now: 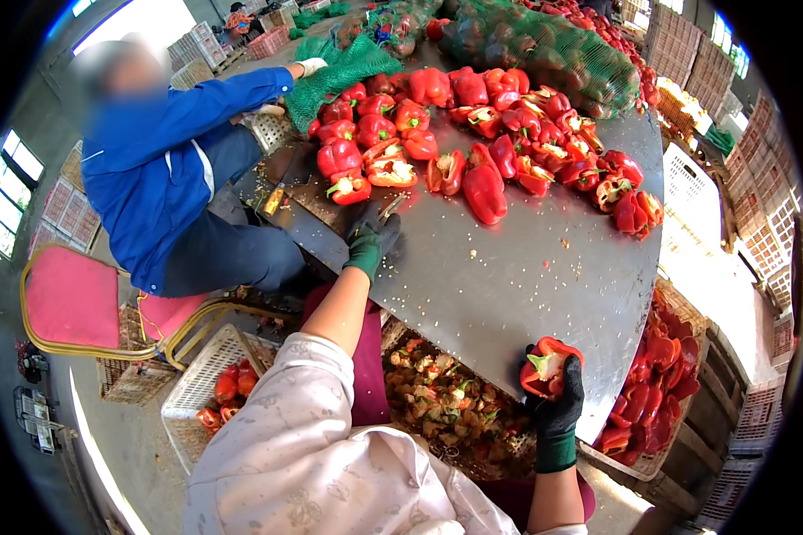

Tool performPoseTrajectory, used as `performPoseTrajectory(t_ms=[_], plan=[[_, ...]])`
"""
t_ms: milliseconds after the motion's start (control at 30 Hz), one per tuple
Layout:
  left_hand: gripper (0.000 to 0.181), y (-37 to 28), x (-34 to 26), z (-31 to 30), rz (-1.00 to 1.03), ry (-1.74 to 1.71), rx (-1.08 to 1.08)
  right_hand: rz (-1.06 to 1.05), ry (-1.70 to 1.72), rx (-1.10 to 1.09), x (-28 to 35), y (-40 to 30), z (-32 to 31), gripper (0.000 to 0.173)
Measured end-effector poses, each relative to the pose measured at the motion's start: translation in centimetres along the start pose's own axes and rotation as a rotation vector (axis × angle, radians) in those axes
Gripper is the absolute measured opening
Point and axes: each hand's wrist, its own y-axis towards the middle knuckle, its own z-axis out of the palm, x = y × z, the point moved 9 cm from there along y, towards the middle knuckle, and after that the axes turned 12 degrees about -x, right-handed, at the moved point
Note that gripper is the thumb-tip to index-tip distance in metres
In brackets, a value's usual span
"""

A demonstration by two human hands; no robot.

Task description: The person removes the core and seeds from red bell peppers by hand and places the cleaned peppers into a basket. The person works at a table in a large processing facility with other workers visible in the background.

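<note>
My right hand (557, 394), in a dark glove with a green cuff, holds a cut red bell pepper (553, 366) by the table's near edge. Its hollow side faces up, with pale green core inside. Farther left, my gloved left hand (369, 242) is over the edge of the metal table (468, 287). A slim, pointed metal tool (392, 206) sticks out between its thumb and fingers; its handle is hidden. Just beyond that hand lie whole and cut red bell peppers (430, 144), some with seed cores exposed.
Across the table, a person in blue (147, 154) grips a green mesh sack (348, 73). A filled mesh sack (542, 60) lies behind the peppers. Below the edge sits a container of pepper scraps (455, 394); crates of red peppers (656, 388) flank me. A pink chair (73, 297) stands left.
</note>
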Motion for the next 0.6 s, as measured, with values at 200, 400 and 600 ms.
performPoseTrajectory(t_ms=[200, 400, 600], plan=[[0.058, -7.1, -2.4, 5.3, 0.217, -0.467, 0.345, -0.251, -0.51, -0.08, 1.6, 0.7, -2.1, 0.053], [0.054, -6.9, -5.1, 8.1, -0.079, -1.033, 0.412, -0.083, -0.021, -0.016, 1.1, 0.9, -0.4, 0.037], [0.032, -18.7, -16.6, 11.1, 0.917, -0.525, 0.809, -0.143, 0.052, -0.001, 2.4, 0.9, 0.0, 0.051]])
